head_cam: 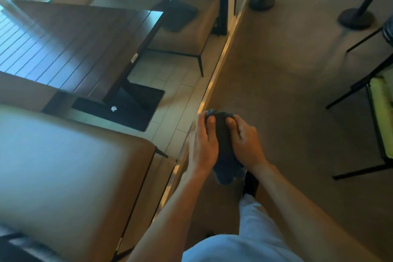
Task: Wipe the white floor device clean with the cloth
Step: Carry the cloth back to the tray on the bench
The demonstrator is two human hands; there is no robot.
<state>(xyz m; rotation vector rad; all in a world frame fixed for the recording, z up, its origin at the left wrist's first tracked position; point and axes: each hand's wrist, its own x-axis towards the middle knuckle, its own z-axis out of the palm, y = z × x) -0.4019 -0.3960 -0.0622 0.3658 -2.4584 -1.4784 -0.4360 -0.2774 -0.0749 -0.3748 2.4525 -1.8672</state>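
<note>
While both hands were raised in front of the body, the left hand (203, 144) and the right hand (246, 142) gripped a dark cloth (223, 149) between them, thumbs pressed on its near face and fingers curled round its top edge, its lower end hanging loose below the wrists. The step looked like readying the cloth, folding or bunching it, with no wiping yet begun. No white floor device showed anywhere; it was perhaps outside the view. Left of the hands lay a dark table (70, 44) and a tan cushioned seat (63, 166); to their right, bare floor (287, 91). The next move would call for finding the device, then crouching to it with the cloth.
</note>
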